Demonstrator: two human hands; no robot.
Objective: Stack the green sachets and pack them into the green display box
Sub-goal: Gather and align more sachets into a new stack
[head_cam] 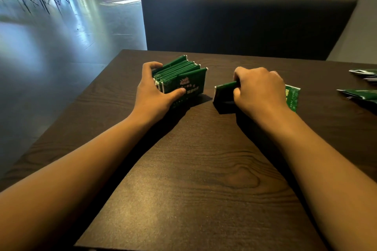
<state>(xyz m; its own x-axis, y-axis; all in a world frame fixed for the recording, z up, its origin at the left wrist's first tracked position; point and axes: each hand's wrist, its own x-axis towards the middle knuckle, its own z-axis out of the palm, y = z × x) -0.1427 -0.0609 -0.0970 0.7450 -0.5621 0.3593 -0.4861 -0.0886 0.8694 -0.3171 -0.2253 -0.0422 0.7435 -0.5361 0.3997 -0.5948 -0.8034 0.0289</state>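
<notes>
Nearest the camera lies a broad bare stretch of the dark wood-grain table (204, 179), with two bare forearms reaching over it from the near left and near right corners.

Farther in, left of centre, the left hand (152, 89) grips a stack of green sachets (180, 76) standing on edge on the table. Its thumb presses the printed front face of the nearest sachet, and its fingers curl over the far left end of the stack. The sachets lean together like filed cards, their white-edged ends showing at the left and along the top.

To the right, a little apart from the stack, the right hand (258, 89) is curled, knuckles up, around a smaller bunch of green sachets (224, 96). One dark end of the bunch sticks out to the left of the fingers, and a printed green end (292, 97) shows past the right side of the hand; whether that end belongs to the same bunch I cannot tell. The bunch sits low at the table surface.

At the far right edge of the table lie more loose green sachets (361, 93), cut off by the edge of the view.

Beyond the table stands a dark upholstered bench back (244, 18), and to the far left a shiny grey floor (61, 36) stretches away.
</notes>
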